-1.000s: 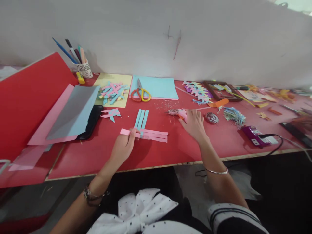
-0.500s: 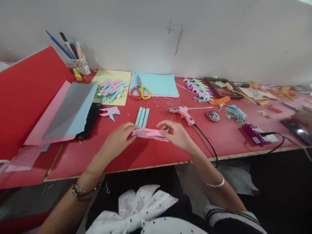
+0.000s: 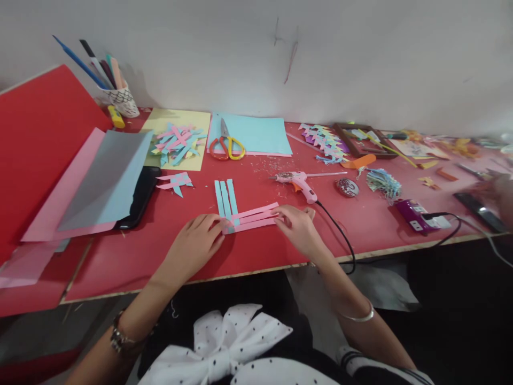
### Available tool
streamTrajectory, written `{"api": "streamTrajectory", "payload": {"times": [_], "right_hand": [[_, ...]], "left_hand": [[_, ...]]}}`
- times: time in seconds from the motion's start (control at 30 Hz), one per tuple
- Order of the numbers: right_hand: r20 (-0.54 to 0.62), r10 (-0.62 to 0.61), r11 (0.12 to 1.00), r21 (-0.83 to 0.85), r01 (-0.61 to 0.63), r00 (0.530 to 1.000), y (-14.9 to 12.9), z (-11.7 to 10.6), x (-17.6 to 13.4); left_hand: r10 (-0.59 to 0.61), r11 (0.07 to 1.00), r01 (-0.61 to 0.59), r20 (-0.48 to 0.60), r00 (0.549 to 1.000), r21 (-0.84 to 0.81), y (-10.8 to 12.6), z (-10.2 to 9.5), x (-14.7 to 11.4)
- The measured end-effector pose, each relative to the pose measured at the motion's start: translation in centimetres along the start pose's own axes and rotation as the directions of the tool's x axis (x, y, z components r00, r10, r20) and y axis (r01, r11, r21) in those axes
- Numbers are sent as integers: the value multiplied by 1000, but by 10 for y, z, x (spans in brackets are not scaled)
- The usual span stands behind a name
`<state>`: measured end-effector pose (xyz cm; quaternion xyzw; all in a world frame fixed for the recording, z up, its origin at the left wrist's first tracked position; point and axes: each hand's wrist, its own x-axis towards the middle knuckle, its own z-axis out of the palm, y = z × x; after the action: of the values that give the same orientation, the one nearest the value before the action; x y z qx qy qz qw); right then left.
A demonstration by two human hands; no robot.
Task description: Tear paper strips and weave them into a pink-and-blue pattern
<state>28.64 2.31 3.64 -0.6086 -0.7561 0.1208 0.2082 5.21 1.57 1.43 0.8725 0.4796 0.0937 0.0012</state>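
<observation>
Pink paper strips (image 3: 256,218) cross blue paper strips (image 3: 226,197) in a small woven corner on the red table. My left hand (image 3: 198,238) grips that corner, its thumb and fingertips closed on the left edge. At the strips' right end, my right hand (image 3: 298,227) pinches a pink strip between thumb and forefinger. The pink strips fan slightly apart, pointing right; the blue ones point away from me. A small woven pink and blue piece (image 3: 176,183) lies up to the left. A pink glue gun (image 3: 298,183) rests beyond my right hand.
Scissors (image 3: 227,144) lie on blue sheets (image 3: 260,133), beside a heap of cut strips (image 3: 180,141). Paper sheets (image 3: 108,176) cover a black object at left. A cord runs off the table's front edge. Another person's hand (image 3: 503,187) is at far right.
The pink strips, bunched before, now lie spread apart. My right hand has shifted to their right ends. My left hand stays at the woven corner. The view has turned slightly.
</observation>
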Motion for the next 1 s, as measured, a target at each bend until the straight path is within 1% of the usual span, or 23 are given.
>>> {"api": "streamTrajectory", "payload": {"times": [0.07,0.13,0.23,0.3,0.37,0.43,0.5,0.57,0.6,0.67,0.73,0.8,0.9,1.0], "right_hand": [[-44,-24,999,-32,23,999,2,3,-1],[-68,-43,997,-70,38,997,4,7,-2],[-78,-73,987,-152,61,994,5,12,-4],[-105,-91,964,-260,61,990,5,14,-4],[-169,-96,920,-392,23,981,5,13,-5],[-263,-100,878,-478,-39,960,4,10,-7],[-344,-106,865,-495,-84,933,2,6,-10],[-372,-118,872,-483,-83,921,-3,6,-16],[-359,-132,877,-477,-61,924,-6,7,-20],[-291,-184,882,-471,26,939,-16,14,-28],[-187,-252,876,-462,142,949,-26,24,-35],[-80,-284,866,-448,220,956,-35,33,-41],[45,-263,870,-421,257,964,-42,41,-45],[92,-218,883,-406,236,972,-42,43,-45]], "left_hand": [[15,1000,-14,-38,999,16,2,2,-3],[44,999,-44,-50,998,13,3,4,-5],[71,997,-71,-5,997,-7,3,7,-6],[65,998,-64,18,998,-18,3,8,-6],[59,998,-58,29,998,-25,3,7,-6],[59,998,-58,38,998,-32,3,5,-5],[66,997,-65,47,997,-34,3,4,-5],[85,996,-84,54,995,-24,3,3,-6],[98,995,-97,54,994,-17,3,3,-7],[121,993,-121,48,992,-5,4,4,-10],[125,992,-125,24,992,-4,5,5,-12],[127,992,-127,5,992,-13,5,5,-15],[129,991,-129,-1,992,-20,6,5,-18],[119,993,-119,0,993,-23,6,4,-19]]}}
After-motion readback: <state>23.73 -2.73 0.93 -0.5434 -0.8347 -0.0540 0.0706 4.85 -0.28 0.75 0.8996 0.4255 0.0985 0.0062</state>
